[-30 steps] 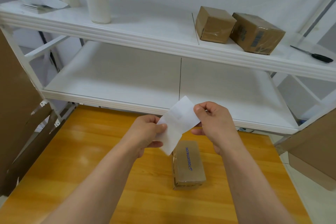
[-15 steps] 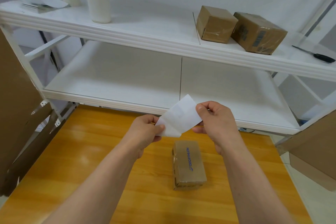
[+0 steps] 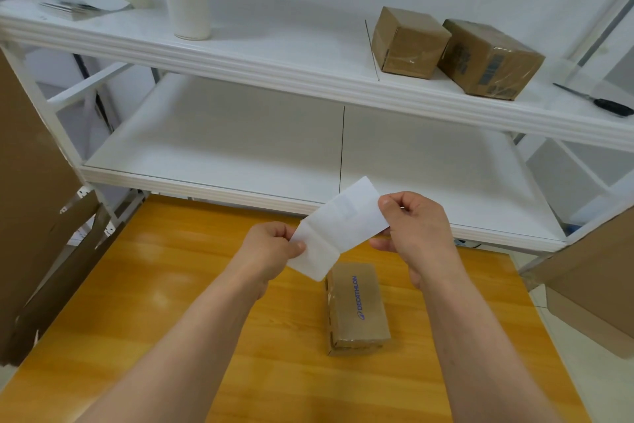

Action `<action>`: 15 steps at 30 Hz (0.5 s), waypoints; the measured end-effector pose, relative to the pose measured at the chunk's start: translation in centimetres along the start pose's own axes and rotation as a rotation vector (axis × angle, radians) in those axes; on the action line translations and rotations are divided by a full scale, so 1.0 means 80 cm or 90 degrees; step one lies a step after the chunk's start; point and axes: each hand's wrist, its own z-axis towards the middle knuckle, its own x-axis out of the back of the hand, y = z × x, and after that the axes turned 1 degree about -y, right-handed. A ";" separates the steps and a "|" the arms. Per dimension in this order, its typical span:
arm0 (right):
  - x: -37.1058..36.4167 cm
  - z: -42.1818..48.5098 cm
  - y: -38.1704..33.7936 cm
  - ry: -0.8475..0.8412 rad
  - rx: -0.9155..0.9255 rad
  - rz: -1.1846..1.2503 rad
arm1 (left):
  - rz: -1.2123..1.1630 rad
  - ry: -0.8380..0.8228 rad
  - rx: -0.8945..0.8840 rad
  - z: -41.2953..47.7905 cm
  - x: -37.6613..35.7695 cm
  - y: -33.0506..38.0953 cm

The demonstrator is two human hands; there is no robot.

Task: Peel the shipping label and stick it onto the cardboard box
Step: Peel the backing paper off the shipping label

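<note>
Head view: both hands, left (image 3: 271,251) and right (image 3: 417,227), pinch the blank label (image 3: 338,228) slanting up-right above the "DECATHLON" box (image 3: 358,309) lying lengthwise front-to-back near the counter's (image 3: 137,302) far edge.

The one readable word is "DECATHLON", in blue letters with a small logo, running lengthwise along the top of the cardboard box (image 3: 358,307) lying just below the two-handed grip. Dark prints on a shelf box (image 3: 489,59) up right are too blurred to read.
</note>
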 end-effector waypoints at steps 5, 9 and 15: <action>0.002 0.006 0.006 0.038 -0.010 0.004 | 0.004 0.005 0.026 0.001 0.000 -0.004; 0.001 0.009 0.009 0.044 -0.020 0.016 | 0.021 0.019 0.040 0.002 -0.003 -0.007; -0.006 0.014 0.016 0.051 -0.027 0.025 | 0.017 0.023 0.068 0.013 -0.001 -0.019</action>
